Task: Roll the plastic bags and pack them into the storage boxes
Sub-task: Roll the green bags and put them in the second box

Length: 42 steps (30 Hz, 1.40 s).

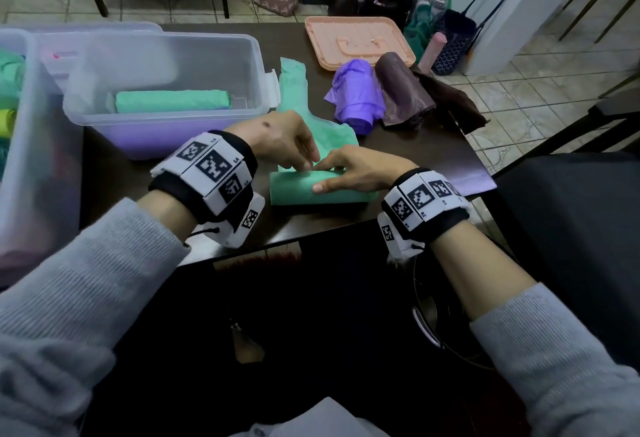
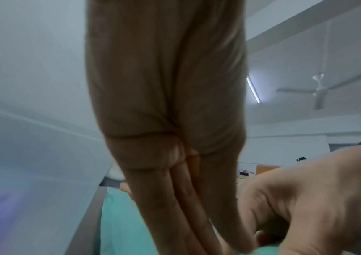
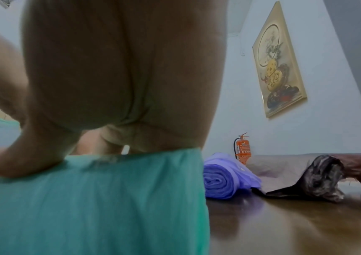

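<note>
Green plastic bag (image 1: pixel 318 190) lies half rolled at the near edge of the dark desk (image 1: pixel 415 149), its unrolled tail running back toward the clear storage box (image 1: pixel 166 90). Head view: left hand (image 1: pixel 280 140) has its fingers bent down, tips pressing the top of the roll; right hand (image 1: pixel 360 171) lies over the roll, thumb along the near side, fingers curled on the far side. A finished green roll (image 1: pixel 171 100) sits inside the box. A purple roll (image 1: pixel 356 93) and a dark brown roll (image 1: pixel 401 90) lie touching each other behind, near a peach lid (image 1: pixel 356 41). Wristbands carry black-and-white square markers; small print too tiny to read.

Left wrist view: fingers (image 2: pixel 188 207) held straight and close together, tips down on the green bag (image 2: pixel 120 224); right hand (image 2: pixel 306 207) beside them.

Right wrist view: palm and curled fingers (image 3: pixel 33 155) rest on the green roll (image 3: pixel 99 198); purple roll (image 3: pixel 223 179) just beyond. An orange fire extinguisher (image 3: pixel 242 146) stands by the wall, label unreadable.
</note>
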Each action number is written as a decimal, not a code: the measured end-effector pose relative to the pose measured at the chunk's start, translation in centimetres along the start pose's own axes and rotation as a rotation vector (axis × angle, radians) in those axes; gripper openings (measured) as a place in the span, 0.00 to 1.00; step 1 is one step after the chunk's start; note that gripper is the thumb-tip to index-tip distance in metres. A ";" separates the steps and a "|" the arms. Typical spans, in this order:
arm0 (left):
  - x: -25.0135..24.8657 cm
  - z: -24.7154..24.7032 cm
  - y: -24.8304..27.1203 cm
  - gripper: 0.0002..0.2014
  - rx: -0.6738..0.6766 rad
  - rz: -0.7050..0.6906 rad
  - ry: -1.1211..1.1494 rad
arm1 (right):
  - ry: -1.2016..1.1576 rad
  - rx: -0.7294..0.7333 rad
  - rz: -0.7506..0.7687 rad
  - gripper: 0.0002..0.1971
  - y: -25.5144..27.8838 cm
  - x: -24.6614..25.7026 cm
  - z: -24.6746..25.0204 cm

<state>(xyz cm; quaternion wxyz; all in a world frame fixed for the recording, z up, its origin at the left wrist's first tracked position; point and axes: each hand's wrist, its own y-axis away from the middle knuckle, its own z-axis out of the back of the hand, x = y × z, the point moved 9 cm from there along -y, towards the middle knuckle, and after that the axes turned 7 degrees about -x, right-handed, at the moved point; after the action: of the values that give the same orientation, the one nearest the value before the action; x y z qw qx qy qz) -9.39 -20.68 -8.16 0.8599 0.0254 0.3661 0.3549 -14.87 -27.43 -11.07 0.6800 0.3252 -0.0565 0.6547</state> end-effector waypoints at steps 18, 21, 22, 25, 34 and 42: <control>0.6 -2.2 -0.8 0.30 0.182 0.072 -0.373 | 0.375 -0.367 -0.115 0.29 3.1 2.3 0.2; 1.3 -3.0 -0.6 0.26 0.321 0.095 -0.383 | 0.383 -0.301 -0.103 0.32 3.5 2.6 -1.3; 1.4 -3.2 -0.5 0.26 0.354 0.098 -0.371 | 0.382 -0.288 -0.103 0.32 3.5 2.6 -1.6; 1.4 -2.8 -0.3 0.28 0.348 0.095 -0.376 | 0.376 -0.243 -0.120 0.28 2.9 2.4 -2.2; -0.6 -1.0 0.8 0.27 0.027 0.009 -0.355 | 0.202 0.051 -0.172 0.22 1.0 0.9 -0.6; -0.5 -1.2 0.8 0.30 -0.028 0.023 -0.386 | -0.024 0.006 -0.256 0.29 0.4 -1.6 0.4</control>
<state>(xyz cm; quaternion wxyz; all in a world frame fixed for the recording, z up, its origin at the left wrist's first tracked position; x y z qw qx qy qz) -10.86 -20.68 -8.49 0.9103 0.0853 0.1891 0.3583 -15.30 -29.01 -11.46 0.7565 0.3395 -0.0209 0.5586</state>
